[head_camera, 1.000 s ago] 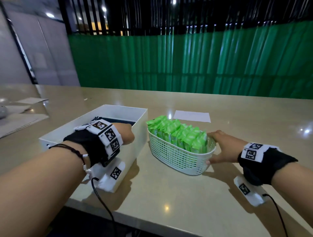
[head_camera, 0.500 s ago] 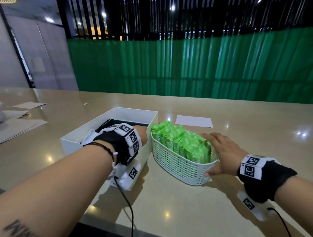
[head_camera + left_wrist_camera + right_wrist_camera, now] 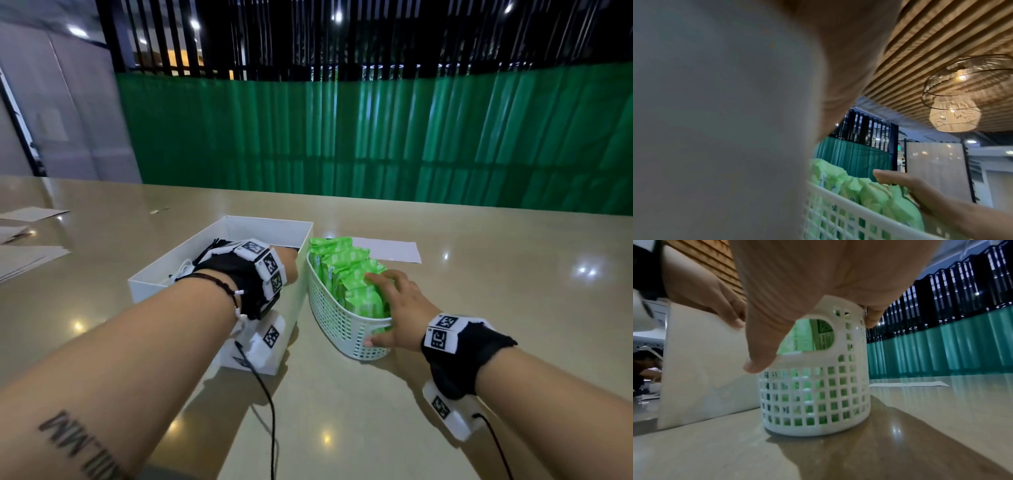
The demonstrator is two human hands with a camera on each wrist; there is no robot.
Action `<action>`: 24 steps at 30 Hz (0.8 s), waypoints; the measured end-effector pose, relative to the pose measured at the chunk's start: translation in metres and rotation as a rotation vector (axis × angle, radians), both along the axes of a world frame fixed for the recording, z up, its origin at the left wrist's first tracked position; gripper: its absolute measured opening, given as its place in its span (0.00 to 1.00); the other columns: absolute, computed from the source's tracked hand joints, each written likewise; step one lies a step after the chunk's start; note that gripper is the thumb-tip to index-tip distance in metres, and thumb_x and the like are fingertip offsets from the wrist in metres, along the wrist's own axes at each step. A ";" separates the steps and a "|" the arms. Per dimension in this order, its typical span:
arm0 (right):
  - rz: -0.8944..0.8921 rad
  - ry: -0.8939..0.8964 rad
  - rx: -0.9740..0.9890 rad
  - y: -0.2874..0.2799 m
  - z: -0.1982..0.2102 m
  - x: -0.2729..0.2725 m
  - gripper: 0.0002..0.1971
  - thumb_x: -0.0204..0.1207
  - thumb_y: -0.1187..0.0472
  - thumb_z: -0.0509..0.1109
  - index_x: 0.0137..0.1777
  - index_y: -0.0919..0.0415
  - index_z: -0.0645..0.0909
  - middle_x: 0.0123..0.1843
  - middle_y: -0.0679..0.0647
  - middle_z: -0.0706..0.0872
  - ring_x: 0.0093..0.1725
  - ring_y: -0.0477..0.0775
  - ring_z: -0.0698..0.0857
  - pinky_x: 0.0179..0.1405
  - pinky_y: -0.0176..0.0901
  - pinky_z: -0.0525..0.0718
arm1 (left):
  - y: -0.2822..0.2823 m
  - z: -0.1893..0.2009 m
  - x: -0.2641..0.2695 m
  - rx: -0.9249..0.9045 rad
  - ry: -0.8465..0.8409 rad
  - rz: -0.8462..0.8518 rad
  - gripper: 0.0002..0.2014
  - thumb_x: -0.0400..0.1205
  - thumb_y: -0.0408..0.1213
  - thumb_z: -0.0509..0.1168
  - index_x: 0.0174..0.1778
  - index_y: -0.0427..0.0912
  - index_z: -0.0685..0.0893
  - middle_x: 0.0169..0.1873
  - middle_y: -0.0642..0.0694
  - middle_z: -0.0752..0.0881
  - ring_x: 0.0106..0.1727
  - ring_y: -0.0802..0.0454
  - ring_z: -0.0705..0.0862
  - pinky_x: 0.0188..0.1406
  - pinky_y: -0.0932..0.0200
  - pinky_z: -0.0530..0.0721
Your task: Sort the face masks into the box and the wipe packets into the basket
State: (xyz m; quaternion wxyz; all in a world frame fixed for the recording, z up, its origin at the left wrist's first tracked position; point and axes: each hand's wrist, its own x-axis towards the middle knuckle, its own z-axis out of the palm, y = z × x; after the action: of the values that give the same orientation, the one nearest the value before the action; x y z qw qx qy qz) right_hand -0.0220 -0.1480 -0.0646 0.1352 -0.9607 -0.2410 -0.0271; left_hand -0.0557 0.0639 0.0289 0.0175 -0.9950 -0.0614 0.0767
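A white box (image 3: pixel 154 291) holds black face masks (image 3: pixel 212 249). My left hand (image 3: pixel 289 268) reaches over its right wall and grips the rim (image 3: pixel 705 369); the wrist band hides most of its fingers in the head view. Right beside the box stands a white lattice basket (image 3: pixel 335 318) packed with green wipe packets (image 3: pixel 346 263). My right hand (image 3: pixel 394 305) holds the basket's near end. Its fingers lie over the packets (image 3: pixel 879 194) and the thumb (image 3: pixel 764 345) presses the outer wall of the basket (image 3: pixel 818 394).
Just behind the basket lies a white sheet of paper (image 3: pixel 387 250). More papers (image 3: pixel 27 257) lie at the far left of the glossy beige table (image 3: pixel 513 308). A green curtain runs behind the table. Cables trail from both wrists.
My right hand has moved from the basket's right rim to its near end, fingers now over the packets. The left hand has stayed on the box wall. The view has risen.
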 end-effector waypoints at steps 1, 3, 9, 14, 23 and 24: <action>-0.001 0.011 -0.032 0.002 0.000 0.004 0.58 0.58 0.42 0.81 0.81 0.40 0.44 0.82 0.52 0.45 0.80 0.59 0.55 0.77 0.51 0.63 | 0.007 -0.002 -0.001 0.002 -0.005 -0.007 0.15 0.85 0.37 0.57 0.67 0.39 0.77 0.66 0.43 0.80 0.66 0.44 0.78 0.47 0.64 0.65; 0.001 0.048 -0.064 0.006 0.001 0.008 0.60 0.58 0.41 0.81 0.81 0.39 0.42 0.82 0.53 0.42 0.81 0.61 0.56 0.77 0.53 0.65 | 0.018 -0.006 -0.006 -0.008 -0.011 0.002 0.18 0.84 0.45 0.59 0.67 0.41 0.76 0.65 0.45 0.80 0.65 0.45 0.78 0.50 0.62 0.68; 0.061 0.006 -0.150 0.027 0.004 0.002 0.54 0.62 0.48 0.81 0.81 0.47 0.48 0.79 0.57 0.52 0.68 0.62 0.76 0.63 0.47 0.78 | 0.021 -0.020 -0.035 -0.090 0.043 0.036 0.24 0.88 0.49 0.47 0.78 0.42 0.67 0.73 0.41 0.74 0.72 0.44 0.73 0.68 0.56 0.68; 0.072 -0.001 -0.153 0.045 0.006 -0.010 0.50 0.63 0.55 0.81 0.80 0.49 0.53 0.75 0.59 0.59 0.60 0.63 0.81 0.57 0.49 0.81 | 0.017 -0.030 -0.042 -0.153 -0.064 0.047 0.23 0.89 0.46 0.45 0.77 0.42 0.68 0.73 0.40 0.74 0.72 0.42 0.74 0.64 0.56 0.71; 0.104 -0.001 -0.111 0.069 0.003 -0.030 0.49 0.64 0.55 0.81 0.80 0.49 0.53 0.71 0.58 0.62 0.61 0.62 0.80 0.57 0.46 0.79 | 0.019 -0.036 -0.040 -0.118 -0.142 0.016 0.22 0.88 0.48 0.44 0.73 0.46 0.74 0.67 0.42 0.80 0.65 0.43 0.78 0.53 0.57 0.70; 0.107 0.003 -0.100 0.069 0.004 -0.032 0.49 0.64 0.55 0.81 0.80 0.49 0.53 0.71 0.58 0.62 0.61 0.62 0.80 0.57 0.45 0.79 | 0.018 -0.035 -0.041 -0.117 -0.143 0.016 0.22 0.88 0.48 0.44 0.73 0.47 0.74 0.66 0.42 0.80 0.64 0.43 0.79 0.52 0.57 0.69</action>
State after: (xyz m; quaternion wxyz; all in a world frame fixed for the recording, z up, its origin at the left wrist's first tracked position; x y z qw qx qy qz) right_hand -0.0543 -0.0794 -0.0608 0.0887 -0.9520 -0.2929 -0.0063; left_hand -0.0968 0.0823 -0.0065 -0.0459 -0.9967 -0.0659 0.0092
